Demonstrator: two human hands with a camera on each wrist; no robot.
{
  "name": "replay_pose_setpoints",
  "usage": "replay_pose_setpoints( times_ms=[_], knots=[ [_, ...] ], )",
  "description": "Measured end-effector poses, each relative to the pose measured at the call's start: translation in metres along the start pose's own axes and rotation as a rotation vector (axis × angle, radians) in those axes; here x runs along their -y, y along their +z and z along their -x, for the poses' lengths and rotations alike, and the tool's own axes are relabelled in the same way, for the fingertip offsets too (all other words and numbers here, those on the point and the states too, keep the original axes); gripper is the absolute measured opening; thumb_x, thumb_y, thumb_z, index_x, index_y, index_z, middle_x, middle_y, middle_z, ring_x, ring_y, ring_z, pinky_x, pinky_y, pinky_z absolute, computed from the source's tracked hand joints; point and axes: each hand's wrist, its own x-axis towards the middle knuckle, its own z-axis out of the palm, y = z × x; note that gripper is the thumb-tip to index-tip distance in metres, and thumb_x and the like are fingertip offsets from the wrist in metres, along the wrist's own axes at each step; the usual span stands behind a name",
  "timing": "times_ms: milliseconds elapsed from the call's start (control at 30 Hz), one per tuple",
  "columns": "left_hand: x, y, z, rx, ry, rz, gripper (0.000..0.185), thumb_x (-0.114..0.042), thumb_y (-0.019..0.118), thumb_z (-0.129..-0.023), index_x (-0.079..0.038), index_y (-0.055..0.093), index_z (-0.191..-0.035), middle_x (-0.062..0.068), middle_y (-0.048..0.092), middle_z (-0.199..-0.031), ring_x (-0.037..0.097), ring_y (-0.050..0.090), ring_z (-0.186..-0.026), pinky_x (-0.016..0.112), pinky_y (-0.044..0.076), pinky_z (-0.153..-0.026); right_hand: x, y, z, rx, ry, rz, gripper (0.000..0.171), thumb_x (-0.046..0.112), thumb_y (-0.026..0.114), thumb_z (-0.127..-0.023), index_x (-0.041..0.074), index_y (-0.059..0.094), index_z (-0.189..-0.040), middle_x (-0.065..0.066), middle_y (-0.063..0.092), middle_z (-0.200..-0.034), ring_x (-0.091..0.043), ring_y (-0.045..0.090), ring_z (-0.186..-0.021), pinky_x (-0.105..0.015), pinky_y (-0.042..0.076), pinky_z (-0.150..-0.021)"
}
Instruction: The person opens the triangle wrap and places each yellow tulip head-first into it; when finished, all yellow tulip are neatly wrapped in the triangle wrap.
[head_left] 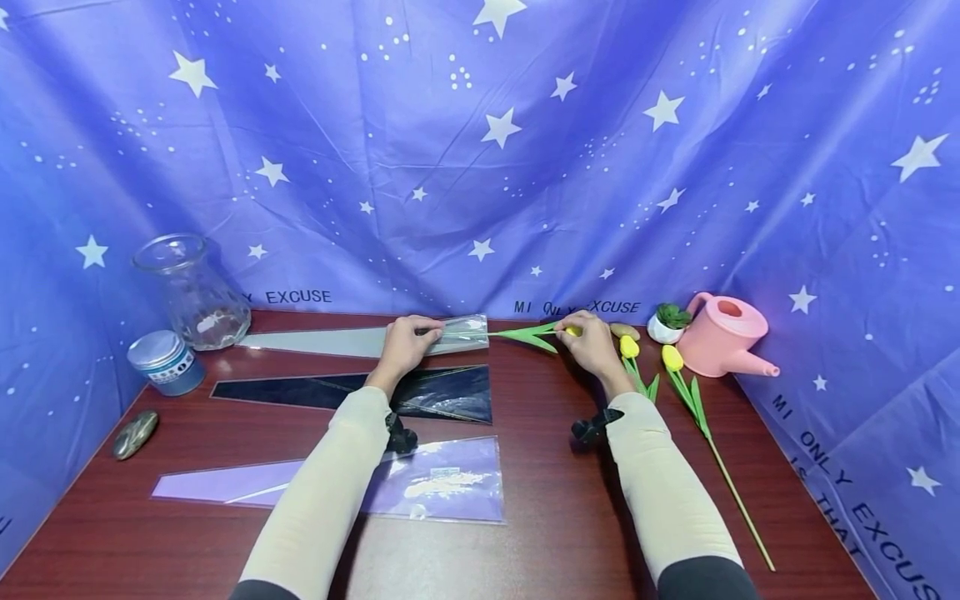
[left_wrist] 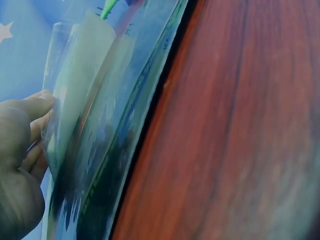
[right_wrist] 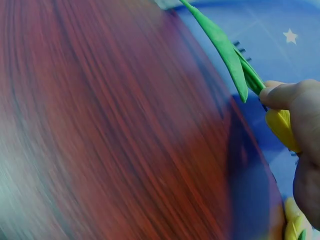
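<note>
A starry blue cloth [head_left: 480,150] is hanging round a dark red wooden table [head_left: 540,533]. Three long tapered flower sleeves are lying across it w/ wide ends to the right: a purple one [head_left: 442,483] nearest, a black one [head_left: 450,392] in the middle, and a clear sleeve [head_left: 360,340] at the far edge.

The left hand [head_left: 405,343] is gripping the wide mouth of that clear sleeve, fingers curled over the film — the left wrist view is showing the thumb pressing the plastic layers [left_wrist: 85,100]. The right hand [head_left: 592,342] is pinching a yellow tulip [head_left: 573,331] just below its bud; its green leaves [head_left: 528,336] are pointing left, tips right at the sleeve mouth.

At the far right a pink watering can [head_left: 723,333] is standing, a small potted plant [head_left: 667,323] beside it. Two more yellow tulips [head_left: 675,367] are lying near the right hand. Far left — a glass vase [head_left: 191,292], a blue tin [head_left: 165,362], a grey stone [head_left: 135,433].
</note>
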Motion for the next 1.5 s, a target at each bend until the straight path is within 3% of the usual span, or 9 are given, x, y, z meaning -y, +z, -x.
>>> replay_pose_setpoints(
  times_ms=[200,567,833,1033,1200,1333,1500],
  knots=[
    [-0.006,0.004,-0.001,0.023,0.037,0.028,0.019,-0.018,0.073,-0.097,-0.016,0.082,-0.113,0.010,0.076,-0.123,0.031,0.065,-0.126,0.050,0.050,-0.110,0.016,0.020,-0.003,-0.032,-0.010,-0.040,0.008,0.007,0.074,-0.093,0.004,0.080,-0.099,-0.016,0.073,-0.112,-0.036,0.065,-0.112,-0.048,0.050,-0.097],
    [-0.009,0.011,0.003,0.057,-0.010,0.062,0.021,-0.018,0.071,-0.099,-0.015,0.080,-0.118,0.011,0.072,-0.129,0.033,0.062,-0.129,0.051,0.049,-0.111,0.043,0.054,-0.002,0.012,0.068,-0.096,0.009,0.010,0.073,-0.095,0.007,0.080,-0.099,-0.013,0.071,-0.115,-0.035,0.062,-0.115,-0.047,0.054,-0.094],
    [-0.011,0.012,0.004,0.051,-0.016,0.049,0.021,-0.019,0.071,-0.099,-0.015,0.080,-0.117,0.011,0.072,-0.129,0.033,0.062,-0.129,0.051,0.049,-0.111,0.045,0.069,0.000,0.029,0.110,-0.108,0.009,0.011,0.074,-0.094,0.010,0.080,-0.100,-0.012,0.071,-0.119,-0.033,0.060,-0.120,-0.047,0.054,-0.096],
    [-0.009,0.013,0.005,0.057,-0.022,0.045,0.021,-0.020,0.070,-0.099,-0.015,0.080,-0.118,0.012,0.072,-0.130,0.033,0.063,-0.129,0.051,0.050,-0.110,0.041,0.065,0.004,0.053,0.100,-0.156,0.013,0.013,0.075,-0.093,0.011,0.080,-0.105,-0.012,0.069,-0.125,-0.033,0.062,-0.119,-0.045,0.055,-0.093],
    [-0.007,0.014,0.006,0.057,-0.030,0.048,0.021,-0.021,0.070,-0.100,-0.017,0.080,-0.117,0.012,0.071,-0.131,0.033,0.062,-0.130,0.051,0.050,-0.110,0.031,0.049,0.008,0.094,0.069,-0.196,0.027,0.015,0.078,-0.091,0.009,0.076,-0.117,-0.015,0.065,-0.128,-0.033,0.065,-0.111,-0.044,0.056,-0.091],
    [-0.007,0.015,0.005,0.051,-0.032,0.044,0.021,-0.021,0.071,-0.099,-0.017,0.080,-0.117,0.012,0.072,-0.131,0.033,0.062,-0.130,0.050,0.050,-0.111,0.019,0.037,0.011,0.115,0.080,-0.178,0.036,0.014,0.079,-0.090,0.008,0.072,-0.125,-0.015,0.068,-0.126,-0.033,0.067,-0.111,-0.047,0.056,-0.096],
    [-0.008,0.015,0.003,0.042,-0.026,0.048,0.021,-0.020,0.072,-0.098,-0.017,0.081,-0.117,0.012,0.072,-0.130,0.032,0.063,-0.129,0.049,0.051,-0.110,0.013,0.030,0.012,0.099,0.066,-0.145,0.032,0.014,0.078,-0.092,0.009,0.074,-0.123,-0.015,0.075,-0.119,-0.032,0.069,-0.110,-0.049,0.057,-0.096]
  ],
)
